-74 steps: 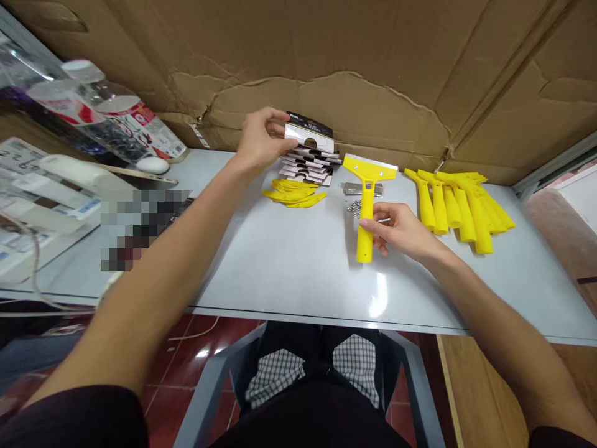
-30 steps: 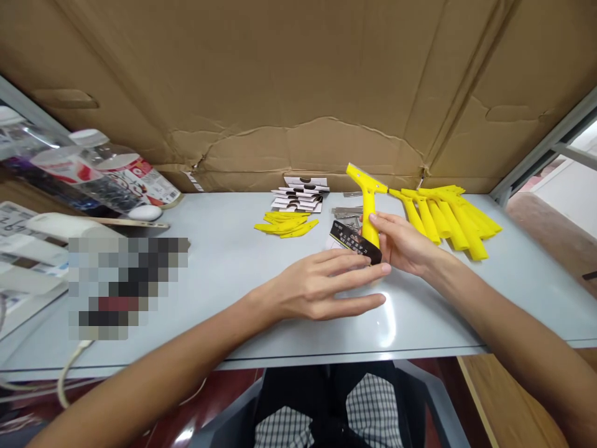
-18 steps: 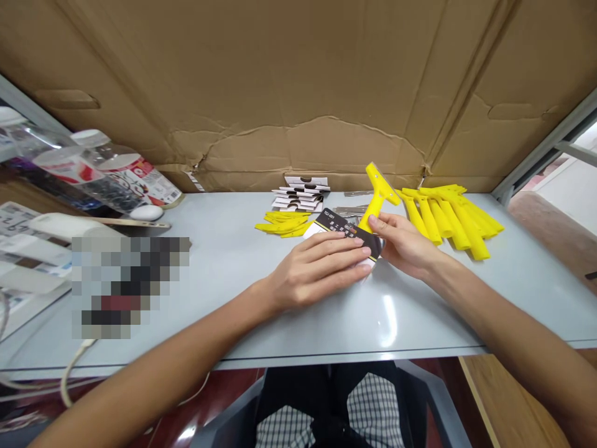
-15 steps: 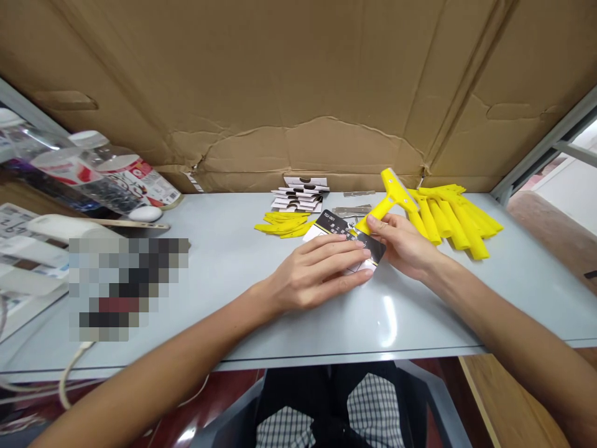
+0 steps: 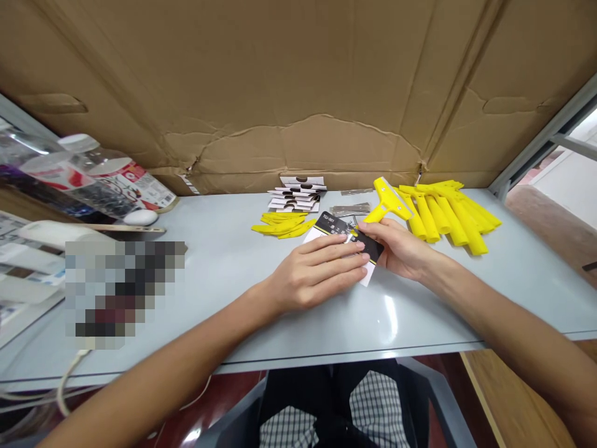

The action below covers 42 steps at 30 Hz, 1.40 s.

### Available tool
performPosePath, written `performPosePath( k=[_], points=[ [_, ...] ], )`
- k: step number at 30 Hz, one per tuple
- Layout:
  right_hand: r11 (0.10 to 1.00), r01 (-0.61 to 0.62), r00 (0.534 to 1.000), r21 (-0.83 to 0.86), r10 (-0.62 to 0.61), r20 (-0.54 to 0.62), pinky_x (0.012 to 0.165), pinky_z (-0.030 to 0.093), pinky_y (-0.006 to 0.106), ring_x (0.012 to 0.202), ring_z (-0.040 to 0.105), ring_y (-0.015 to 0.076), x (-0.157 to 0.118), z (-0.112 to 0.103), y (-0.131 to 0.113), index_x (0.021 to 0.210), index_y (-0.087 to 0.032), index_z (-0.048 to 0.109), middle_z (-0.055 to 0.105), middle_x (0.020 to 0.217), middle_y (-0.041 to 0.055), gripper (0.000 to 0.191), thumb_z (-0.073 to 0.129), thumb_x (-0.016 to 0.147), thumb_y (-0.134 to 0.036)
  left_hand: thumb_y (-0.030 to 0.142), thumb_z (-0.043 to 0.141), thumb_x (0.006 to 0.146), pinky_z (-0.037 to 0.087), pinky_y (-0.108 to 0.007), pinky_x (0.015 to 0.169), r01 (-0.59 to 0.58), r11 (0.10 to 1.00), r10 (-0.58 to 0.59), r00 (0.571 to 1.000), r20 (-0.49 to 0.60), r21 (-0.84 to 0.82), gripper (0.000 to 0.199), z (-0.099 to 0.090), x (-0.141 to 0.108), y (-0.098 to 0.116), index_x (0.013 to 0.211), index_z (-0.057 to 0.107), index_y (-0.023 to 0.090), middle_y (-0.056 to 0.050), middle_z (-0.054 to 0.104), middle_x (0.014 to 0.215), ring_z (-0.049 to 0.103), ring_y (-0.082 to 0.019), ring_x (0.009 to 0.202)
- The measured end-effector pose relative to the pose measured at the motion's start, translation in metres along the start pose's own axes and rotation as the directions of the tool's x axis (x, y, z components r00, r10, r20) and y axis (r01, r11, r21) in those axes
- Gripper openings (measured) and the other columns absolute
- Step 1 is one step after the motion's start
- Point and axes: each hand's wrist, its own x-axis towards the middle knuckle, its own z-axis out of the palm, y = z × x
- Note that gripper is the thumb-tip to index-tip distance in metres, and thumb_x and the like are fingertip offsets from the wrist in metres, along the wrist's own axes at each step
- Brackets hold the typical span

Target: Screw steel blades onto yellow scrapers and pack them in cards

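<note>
My left hand (image 5: 317, 267) lies flat, fingers stretched, over a black and white printed card (image 5: 333, 222). My right hand (image 5: 401, 246) grips a yellow T-shaped scraper (image 5: 389, 200) by its handle, thumb on top, at the card's right side. The scraper's head points up and away, with a metal strip along its edge. A small yellow piece shows at the left fingertips; whether it is the handle's end is unclear. Behind the card lie thin metal blades (image 5: 349, 210). Flat yellow pieces (image 5: 284, 224) and stacked folded cards (image 5: 298, 198) lie to their left.
Several yellow scraper handles (image 5: 459, 218) are piled at the right. Plastic bottles (image 5: 135, 180) lean at the back left, near a white rounded object (image 5: 141, 217) and a blurred-out item (image 5: 125, 292). A cardboard sheet (image 5: 303, 87) stands behind the grey table (image 5: 233, 249).
The scraper has come slightly down and left, and its handle shows less above my right thumb. My left hand stays on the card, whose white lower corner shows more. The view has shifted slightly.
</note>
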Motion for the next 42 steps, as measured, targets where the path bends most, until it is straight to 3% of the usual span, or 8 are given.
performPosePath(
  k=[9, 11, 13, 16, 18, 21, 33, 42],
  points=[
    [0.992, 0.054, 0.999, -0.114, -0.053, 0.007, 0.059, 0.046, 0.026, 0.064, 0.058, 0.0115, 0.000, -0.002, -0.003, 0.075, -0.017, 0.073, 0.068, 0.071, -0.0009, 0.037, 0.103, 0.067, -0.037, 0.029, 0.087, 0.093, 0.053, -0.060, 0.123, -0.152, 0.983, 0.167, 0.972, -0.165, 0.103, 0.037, 0.002, -0.003, -0.004, 0.128, 0.081, 0.040, -0.002, 0.081, 0.138, 0.071, -0.032, 0.140],
    [0.990, 0.060, 0.998, -0.128, -0.061, -0.005, 0.063, 0.049, 0.027, 0.068, 0.062, 0.0129, 0.001, -0.003, -0.005, 0.078, -0.017, 0.075, 0.072, 0.075, 0.0013, 0.038, 0.104, 0.065, -0.038, 0.041, 0.090, 0.090, 0.051, -0.063, 0.123, -0.064, 0.990, 0.113, 0.899, -0.423, 0.128, 0.042, 0.001, -0.003, -0.006, 0.130, 0.080, 0.037, -0.006, 0.081, 0.138, 0.068, -0.034, 0.142],
    [0.987, 0.054, 0.998, -0.151, -0.058, -0.023, 0.067, 0.051, 0.027, 0.074, 0.067, 0.0150, 0.002, -0.005, -0.007, 0.081, -0.017, 0.076, 0.077, 0.081, 0.0038, 0.040, 0.105, 0.063, -0.036, 0.045, 0.084, 0.094, 0.055, -0.062, 0.118, 0.189, 0.979, -0.193, 0.769, -0.609, -0.072, 0.037, -0.002, -0.003, -0.010, 0.128, 0.079, 0.031, -0.011, 0.079, 0.140, 0.068, -0.035, 0.139],
    [0.980, 0.076, 0.996, -0.186, -0.082, -0.024, 0.069, 0.052, 0.029, 0.078, 0.069, 0.0167, 0.004, -0.010, -0.011, 0.082, -0.017, 0.075, 0.079, 0.085, 0.0056, 0.040, 0.105, 0.062, -0.034, 0.050, 0.083, 0.095, 0.068, -0.052, 0.095, 0.482, 0.619, -0.748, 0.603, -0.278, -0.620, 0.043, -0.007, 0.000, -0.018, 0.128, 0.076, 0.023, -0.017, 0.078, 0.137, 0.078, -0.032, 0.116],
    [0.971, 0.099, 0.995, -0.219, -0.102, 0.000, 0.070, 0.053, 0.030, 0.077, 0.069, 0.0168, 0.005, -0.013, -0.013, 0.082, -0.017, 0.075, 0.078, 0.085, 0.0058, 0.039, 0.104, 0.064, -0.035, 0.051, 0.085, 0.092, 0.070, -0.048, 0.086, 0.535, 0.308, -0.814, 0.576, 0.073, -0.787, 0.046, -0.008, 0.002, -0.020, 0.125, 0.076, 0.020, -0.019, 0.080, 0.128, 0.081, -0.031, 0.105],
    [0.956, 0.106, 0.994, -0.275, -0.104, 0.022, 0.071, 0.054, 0.032, 0.079, 0.069, 0.0175, 0.004, -0.015, -0.013, 0.085, -0.017, 0.075, 0.078, 0.086, 0.0055, 0.038, 0.104, 0.066, -0.034, 0.040, 0.092, 0.088, 0.069, -0.045, 0.089, 0.513, 0.099, -0.758, 0.594, 0.270, -0.853, 0.038, -0.004, 0.006, -0.014, 0.114, 0.075, 0.018, -0.017, 0.082, 0.121, 0.081, -0.030, 0.106],
    [0.981, 0.074, 0.983, -0.181, -0.102, -0.152, 0.055, 0.052, 0.027, 0.078, 0.066, 0.0170, 0.007, -0.012, -0.013, 0.096, -0.021, 0.075, 0.073, 0.100, 0.0069, 0.031, 0.093, 0.084, -0.044, 0.016, 0.100, 0.073, 0.068, -0.040, 0.086, 0.428, 0.032, -0.840, 0.501, 0.208, -0.903, 0.053, 0.023, 0.007, -0.001, 0.118, 0.072, 0.021, -0.010, 0.082, 0.115, 0.080, -0.025, 0.098],
    [0.964, 0.259, 0.919, -0.061, -0.265, -0.290, 0.062, 0.056, 0.025, 0.086, 0.069, 0.0162, 0.015, -0.033, -0.030, 0.106, -0.025, 0.072, 0.077, 0.108, 0.0048, 0.030, 0.091, 0.083, -0.031, 0.021, 0.101, 0.073, 0.066, -0.044, 0.095, 0.430, -0.008, -0.797, 0.542, 0.265, -0.903, 0.040, 0.021, 0.006, -0.003, 0.104, 0.075, 0.016, -0.014, 0.083, 0.113, 0.081, -0.027, 0.098]
  ],
)
